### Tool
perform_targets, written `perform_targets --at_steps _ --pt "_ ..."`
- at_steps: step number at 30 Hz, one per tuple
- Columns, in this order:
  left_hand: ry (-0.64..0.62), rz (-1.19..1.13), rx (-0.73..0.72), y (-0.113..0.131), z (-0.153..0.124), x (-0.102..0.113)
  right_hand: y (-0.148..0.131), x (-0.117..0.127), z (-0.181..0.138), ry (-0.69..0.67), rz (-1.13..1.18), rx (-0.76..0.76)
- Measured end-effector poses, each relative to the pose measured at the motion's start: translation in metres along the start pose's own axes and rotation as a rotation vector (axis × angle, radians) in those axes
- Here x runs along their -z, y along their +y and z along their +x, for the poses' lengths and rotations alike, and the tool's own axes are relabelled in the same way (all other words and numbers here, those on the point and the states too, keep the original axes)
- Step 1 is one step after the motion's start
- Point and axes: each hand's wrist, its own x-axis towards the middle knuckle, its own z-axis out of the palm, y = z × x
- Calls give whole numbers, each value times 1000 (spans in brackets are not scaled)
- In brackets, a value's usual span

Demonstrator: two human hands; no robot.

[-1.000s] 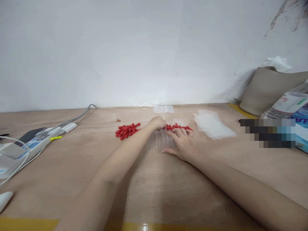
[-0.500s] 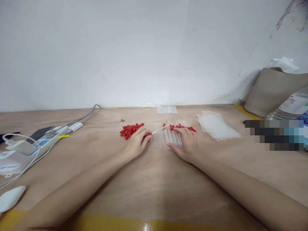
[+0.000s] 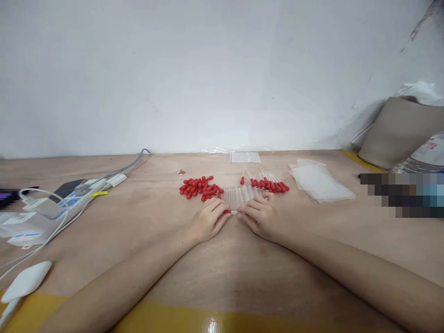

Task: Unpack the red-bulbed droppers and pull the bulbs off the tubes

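My left hand [image 3: 211,216] is closed in a pinch on a red rubber bulb [image 3: 227,212]. In my right hand [image 3: 261,213] a clear thin dropper tube [image 3: 236,212] is pinched, its end meeting the bulb between the two hands. A row of similar clear tubes [image 3: 236,196] lies side by side just behind the fingers, partly covered by the right hand. Loose red bulbs [image 3: 194,187] are heaped behind my left hand. Beyond the right hand, several droppers [image 3: 274,185] with red bulbs lie with their tubes pointing away.
Clear plastic bags [image 3: 322,180] are stacked to the right, and a small zip bag [image 3: 245,157] lies by the wall. A power strip [image 3: 74,201] with cables is at left. A grey-brown container [image 3: 391,134] and a bottle [image 3: 428,155] stand at far right.
Both hands have come nearer to me and closer together. The left hand previously held a bulb with a tube slanting up and right; now bulb and tube lie level between both hands.
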Motion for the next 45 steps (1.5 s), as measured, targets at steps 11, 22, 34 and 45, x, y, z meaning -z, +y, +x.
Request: perform_targets --at_steps 11,22,34,45 --pt "-206 63 -71 7 2 8 -3 6 -1 -42 76 124" --pt "-337 -43 -42 9 -2 19 -4 8 -7 35 -39 239" --pt "-93 -11 252 -16 -4 37 16 13 -1 112 -122 -26" --pt "45 53 767 -95 32 77 18 -13 14 31 -184 -233"
